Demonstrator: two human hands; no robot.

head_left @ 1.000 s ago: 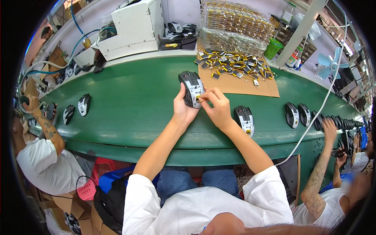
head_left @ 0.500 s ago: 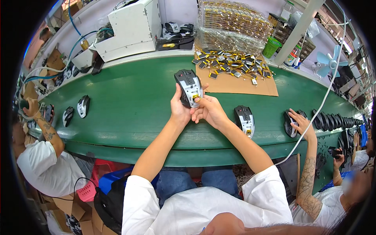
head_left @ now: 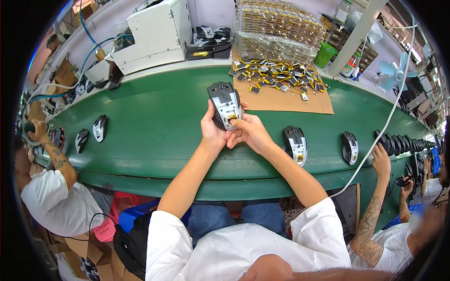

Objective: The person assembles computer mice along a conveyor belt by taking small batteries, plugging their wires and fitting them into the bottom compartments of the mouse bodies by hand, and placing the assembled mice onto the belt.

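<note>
Held above the green bench (head_left: 154,126): a grey-and-black computer mouse (head_left: 225,105), underside up, long axis running away from the body, nose tilted slightly left. Left hand (head_left: 213,129) wrapped around its near end, right hand (head_left: 251,132) fingers pinched on a small yellow part at its lower edge. Compared with half a second ago, raised slightly and nearer the cardboard sheet (head_left: 286,99).

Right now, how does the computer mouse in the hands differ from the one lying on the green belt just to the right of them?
The held grey-and-black computer mouse is lifted off the green conveyor belt, gripped by the left hand and right hand; the mouse lying on the belt rests flat, untouched. The held one has a yellow part at its near end under the right hand's fingers. Both are similar grey-and-black shells.
</note>
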